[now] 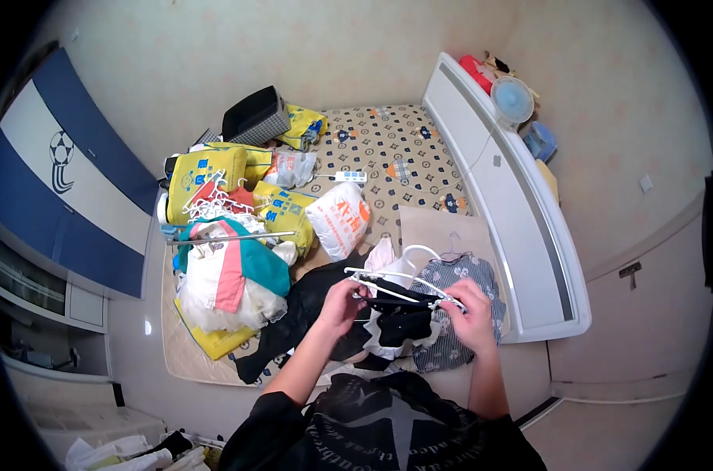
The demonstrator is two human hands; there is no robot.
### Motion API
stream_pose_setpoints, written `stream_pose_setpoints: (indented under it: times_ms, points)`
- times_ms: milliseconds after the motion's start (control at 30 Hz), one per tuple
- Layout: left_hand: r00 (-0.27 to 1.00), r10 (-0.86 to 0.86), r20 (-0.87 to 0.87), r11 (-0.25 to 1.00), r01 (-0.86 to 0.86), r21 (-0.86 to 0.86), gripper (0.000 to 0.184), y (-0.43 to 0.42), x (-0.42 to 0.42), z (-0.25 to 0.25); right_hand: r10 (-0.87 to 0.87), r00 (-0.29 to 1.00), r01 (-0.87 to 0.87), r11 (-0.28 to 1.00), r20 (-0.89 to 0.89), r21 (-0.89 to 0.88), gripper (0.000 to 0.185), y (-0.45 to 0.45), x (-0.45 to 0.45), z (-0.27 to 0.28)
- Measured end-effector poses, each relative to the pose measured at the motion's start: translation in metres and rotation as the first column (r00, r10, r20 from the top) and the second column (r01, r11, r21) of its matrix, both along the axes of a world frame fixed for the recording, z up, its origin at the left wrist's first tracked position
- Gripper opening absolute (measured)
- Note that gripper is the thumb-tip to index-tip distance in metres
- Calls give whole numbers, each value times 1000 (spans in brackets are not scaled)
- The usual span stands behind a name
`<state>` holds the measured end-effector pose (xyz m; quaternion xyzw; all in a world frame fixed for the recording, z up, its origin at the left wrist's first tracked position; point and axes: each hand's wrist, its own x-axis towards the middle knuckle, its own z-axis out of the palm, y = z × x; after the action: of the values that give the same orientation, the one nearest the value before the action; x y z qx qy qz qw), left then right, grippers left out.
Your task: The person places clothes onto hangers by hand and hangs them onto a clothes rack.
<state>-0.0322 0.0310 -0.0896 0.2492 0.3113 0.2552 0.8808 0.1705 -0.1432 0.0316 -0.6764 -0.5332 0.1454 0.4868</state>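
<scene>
My left hand (342, 306) is closed at the left end of a white clothes hanger (388, 275). At the hanger's other end, my right hand (470, 314) is closed too, its fingers by the hanger's corner. A small black garment with white ruffled edging (403, 323) hangs between both hands, its thin upper part up against the hanger. Just beyond and to the right lies a grey striped garment (482, 286) with a flower pattern. Left of my left hand, black clothing (293, 318) spreads over the bed. A pale pink cloth (381, 254) lies behind the hanger.
On the patterned mattress (372, 145) are yellow bags (203, 177), a white plastic bag (339, 221), a power strip (351, 177) and a dark basket (256, 114). White hangers (215, 206) and a metal rod (246, 237) rest over piled clothes. A white headboard (513, 204) borders the right.
</scene>
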Motion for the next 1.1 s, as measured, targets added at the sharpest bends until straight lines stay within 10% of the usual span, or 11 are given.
stream_pose_setpoints:
  times_ms: [233, 633, 733, 800, 1100]
  points:
    - [978, -74, 195, 970, 116, -212, 16, 38, 11, 50, -20, 1000, 20, 1000, 0, -7, 15, -14, 9, 0]
    - [979, -190, -69, 931, 202, 305, 18, 39, 4, 59, -90, 994, 85, 994, -65, -73, 20, -19, 21, -19]
    - [942, -94, -323, 834, 252, 490, 20, 40, 0, 65, -81, 990, 85, 996, -116, 30, 21, -14, 15, -29]
    - [797, 276, -538, 447, 389, 805, 30, 41, -2, 61, -44, 990, 49, 998, 131, -32, 20, -12, 10, -19]
    - [816, 410, -407, 219, 345, 913, 25, 4, -3, 86, -53, 998, 51, 997, 38, 57, 16, -2, 0, -26]
